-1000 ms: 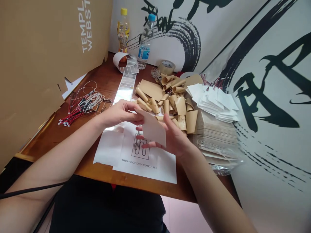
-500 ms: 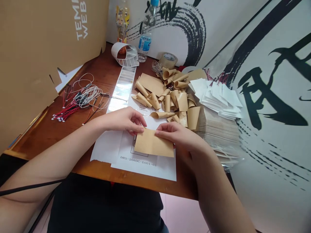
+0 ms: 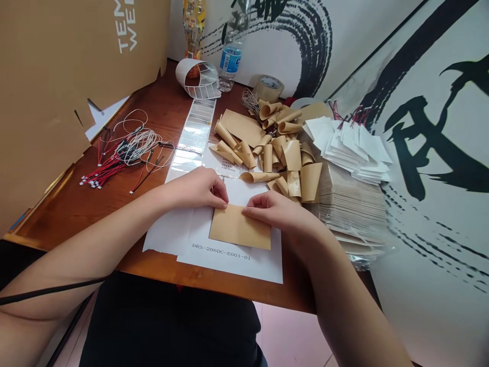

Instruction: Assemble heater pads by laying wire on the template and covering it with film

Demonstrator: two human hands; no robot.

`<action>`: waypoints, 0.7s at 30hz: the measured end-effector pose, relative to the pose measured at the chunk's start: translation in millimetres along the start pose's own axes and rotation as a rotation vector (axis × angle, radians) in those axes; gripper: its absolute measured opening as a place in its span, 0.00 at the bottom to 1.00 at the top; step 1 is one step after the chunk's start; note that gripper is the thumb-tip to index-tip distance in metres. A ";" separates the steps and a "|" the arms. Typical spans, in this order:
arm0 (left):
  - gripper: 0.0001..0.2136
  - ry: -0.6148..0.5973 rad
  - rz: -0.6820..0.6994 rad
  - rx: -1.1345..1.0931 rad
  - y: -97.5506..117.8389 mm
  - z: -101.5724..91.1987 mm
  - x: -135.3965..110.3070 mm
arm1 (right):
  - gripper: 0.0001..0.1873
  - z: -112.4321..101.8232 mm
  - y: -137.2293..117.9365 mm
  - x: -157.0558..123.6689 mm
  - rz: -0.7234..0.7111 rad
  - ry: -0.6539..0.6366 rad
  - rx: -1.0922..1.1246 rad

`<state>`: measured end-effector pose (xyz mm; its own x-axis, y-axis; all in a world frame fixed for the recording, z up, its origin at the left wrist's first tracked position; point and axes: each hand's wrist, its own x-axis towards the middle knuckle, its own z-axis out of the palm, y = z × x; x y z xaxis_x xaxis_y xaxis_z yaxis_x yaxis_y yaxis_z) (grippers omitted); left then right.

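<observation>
**Hands pinch the upper edge of a brown sheet**

Head view. Left hand [image 3: 198,187] has its fingers curled, with thumb and forefinger closed on the upper left corner of the brown sheet [image 3: 240,229]. Right hand [image 3: 275,211] is curled the same way, its fingertips gripping the sheet's upper edge just right of the middle. The tips of the two hands sit close together, not quite touching. The sheet lies flat below and between the hands, nearer the person than either hand. It rests on a white printed page [image 3: 233,262] and covers most of the drawing on it; a line of code lettering shows just below the sheet's near edge. The page lies on a wooden table [image 3: 76,204], near its front edge.

Just beyond the hands is a heap of curled brown papers [image 3: 282,153]. To the right of it a thick stack of brown sheets [image 3: 351,204] carries a fanned pile of white squares [image 3: 351,145].

At the table's far edge stand two bottles. The blue-labelled bottle [image 3: 231,56] is clear; its fill level cannot be made out. The yellow bottle [image 3: 193,25] holds a yellowish drink. A tape roll [image 3: 269,86] lies near them, and a strip of labels [image 3: 195,133] runs from there toward the left hand. Red and white wires [image 3: 122,153] lie bundled well to the left.
</observation>
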<state>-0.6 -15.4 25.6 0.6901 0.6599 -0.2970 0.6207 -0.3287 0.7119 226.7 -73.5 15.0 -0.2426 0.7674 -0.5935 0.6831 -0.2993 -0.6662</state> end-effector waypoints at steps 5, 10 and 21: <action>0.08 0.010 -0.037 0.046 -1.0 1.1 0.9 | 0.21 0.9 -2.2 -0.6 -0.020 0.020 -0.041; 0.14 0.031 -0.039 0.037 -3.1 1.5 2.4 | 0.19 2.0 -4.6 -0.6 -0.027 0.056 -0.097; 0.13 0.054 -0.028 0.058 -10.6 6.6 3.0 | 0.11 5.2 -8.0 -1.2 -0.001 0.123 -0.228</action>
<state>-2.6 -14.4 12.9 0.6518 0.7046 -0.2806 0.6611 -0.3466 0.6654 218.0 -75.0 18.8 -0.1672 0.8350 -0.5242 0.8237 -0.1739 -0.5397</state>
